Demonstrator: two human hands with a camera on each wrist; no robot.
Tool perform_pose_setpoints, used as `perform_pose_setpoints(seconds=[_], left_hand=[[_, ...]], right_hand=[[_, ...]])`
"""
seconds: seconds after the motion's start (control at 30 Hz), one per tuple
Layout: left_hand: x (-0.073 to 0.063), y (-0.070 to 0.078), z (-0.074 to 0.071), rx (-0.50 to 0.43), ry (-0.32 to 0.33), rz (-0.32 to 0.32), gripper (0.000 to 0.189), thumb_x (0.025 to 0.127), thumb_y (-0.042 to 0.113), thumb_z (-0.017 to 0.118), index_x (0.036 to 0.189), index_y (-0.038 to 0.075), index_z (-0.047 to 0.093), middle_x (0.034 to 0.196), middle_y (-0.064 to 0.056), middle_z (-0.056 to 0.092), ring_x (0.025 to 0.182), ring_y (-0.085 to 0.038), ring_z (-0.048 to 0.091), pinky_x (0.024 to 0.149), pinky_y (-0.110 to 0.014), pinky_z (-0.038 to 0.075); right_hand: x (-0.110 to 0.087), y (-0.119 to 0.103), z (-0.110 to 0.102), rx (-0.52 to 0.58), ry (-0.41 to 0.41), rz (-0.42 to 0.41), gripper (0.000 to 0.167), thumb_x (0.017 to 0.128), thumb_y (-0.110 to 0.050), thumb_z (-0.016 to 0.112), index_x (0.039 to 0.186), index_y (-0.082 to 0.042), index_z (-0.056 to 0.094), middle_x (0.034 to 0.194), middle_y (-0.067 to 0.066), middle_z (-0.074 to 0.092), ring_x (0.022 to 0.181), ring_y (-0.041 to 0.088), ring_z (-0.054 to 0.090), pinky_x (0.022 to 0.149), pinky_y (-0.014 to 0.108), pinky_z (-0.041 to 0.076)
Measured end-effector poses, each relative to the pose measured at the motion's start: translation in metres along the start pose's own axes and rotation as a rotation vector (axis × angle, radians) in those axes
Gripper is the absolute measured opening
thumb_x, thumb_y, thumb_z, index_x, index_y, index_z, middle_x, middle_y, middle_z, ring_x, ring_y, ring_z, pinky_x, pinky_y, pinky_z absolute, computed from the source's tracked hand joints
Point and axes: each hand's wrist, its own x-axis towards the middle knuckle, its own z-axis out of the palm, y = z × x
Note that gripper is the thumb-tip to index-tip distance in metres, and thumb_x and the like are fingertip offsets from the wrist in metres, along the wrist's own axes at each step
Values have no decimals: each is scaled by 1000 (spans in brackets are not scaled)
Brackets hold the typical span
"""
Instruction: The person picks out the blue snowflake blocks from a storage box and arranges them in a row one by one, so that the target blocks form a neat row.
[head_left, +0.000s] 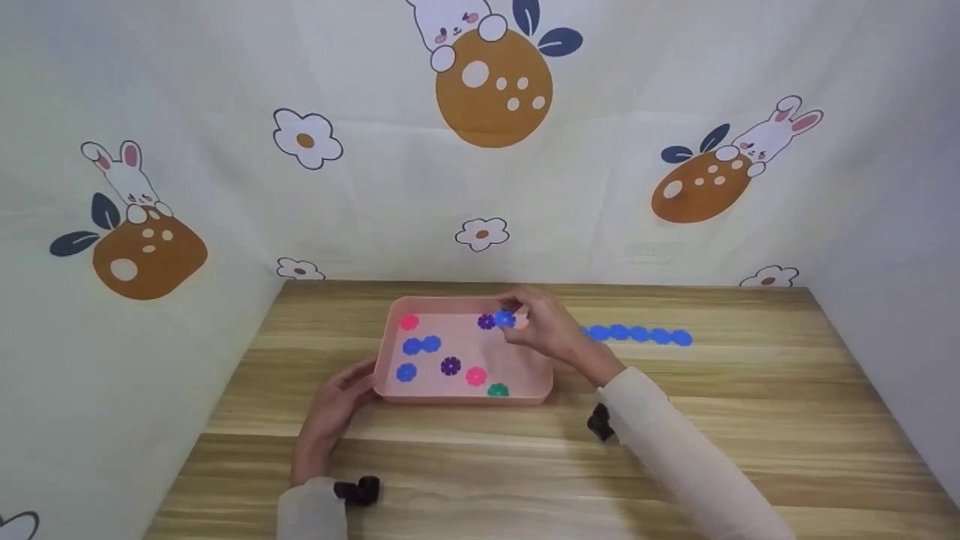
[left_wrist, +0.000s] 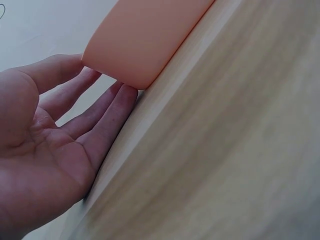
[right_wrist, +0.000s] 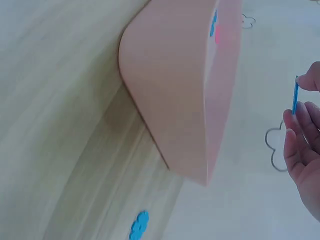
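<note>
My right hand (head_left: 551, 326) pinches a blue snowflake disc (head_left: 504, 319) between thumb and fingertips, above the back right part of a pink tray (head_left: 465, 400). Seen edge-on in the right wrist view, the disc (right_wrist: 295, 95) is held up beyond the tray's rim. My left hand (head_left: 330, 409) is at the tray's near left corner; in the left wrist view its extended fingers (left_wrist: 107, 117) touch the outer wall. Inside the tray lie several loose discs: blue ones (head_left: 406, 372), purple (head_left: 450, 366), pink (head_left: 475, 376) and green (head_left: 498, 390).
A row of joined blue discs (head_left: 639, 334) lies on the wooden table (head_left: 480, 465), right of the tray and partly behind the right hand. Behind the table hangs a pale cloth (head_left: 390, 195) printed with rabbits and flowers. Black wrist cameras (head_left: 360, 491) sit at both cuffs.
</note>
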Motion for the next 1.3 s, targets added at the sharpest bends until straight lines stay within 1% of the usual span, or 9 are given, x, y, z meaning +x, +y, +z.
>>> perform_pose_setpoints(seconds=[0.2,0.4,0.6,0.67,0.77,0.83,1.0,1.17,1.3], left_hand=[[0,-2,-1,3,13,-8,43,102,19,58,144,10,54,150,-13,53,134,-26,56,108,-32,52],[2,0,1,-3,19,-31,43,101,22,59,143,12,55,149,-11,54,133,-24,56,109,-31,51],[3,-1,2,-38,13,12,42,101,13,57,143,7,55,148,-15,54,129,-23,59,102,-25,55],[4,-2,2,-51,12,27,42,101,10,57,142,5,55,148,-17,54,128,-23,60,100,-25,56],[3,-3,1,-41,5,19,42,102,13,57,143,7,55,148,-15,54,129,-21,59,101,-24,55],[1,-3,0,-32,2,12,42,102,14,57,143,9,55,149,-14,54,130,-22,59,102,-26,55],[-1,-1,-2,-16,0,2,42,102,17,58,144,13,55,150,-11,53,134,-24,56,106,-29,53],[0,0,-2,-16,7,-5,43,102,18,58,144,12,54,151,-12,53,134,-25,56,106,-29,53],[0,-1,-2,-3,7,-7,43,102,19,58,144,13,54,150,-11,53,134,-25,56,106,-31,53]], right_hand=[[-14,16,-22,6,82,-47,40,84,-11,77,121,-3,66,111,10,68,104,25,65,88,42,60],[-31,39,-47,-52,175,-66,39,82,-8,78,119,-3,67,109,12,69,100,27,66,81,40,56],[-53,70,-64,-95,208,-54,41,82,-5,76,122,1,66,107,14,69,99,27,66,79,45,57],[-62,80,-69,-107,214,-43,41,83,-4,75,122,2,65,107,14,70,99,28,66,79,44,57],[-75,94,-78,-137,219,-30,41,82,-2,76,122,1,66,106,13,70,99,27,66,77,37,57],[-82,102,-85,-162,216,-18,42,81,0,76,122,1,66,106,12,71,99,27,67,77,36,57],[-97,120,-101,-217,213,5,42,81,0,77,121,3,66,106,16,72,98,30,68,76,45,59],[-111,140,-118,-269,219,90,42,81,-2,76,121,6,64,108,20,71,100,33,67,75,30,54],[-120,154,-132,-274,215,170,43,83,-4,74,124,7,62,112,24,69,102,36,65,72,21,48]])
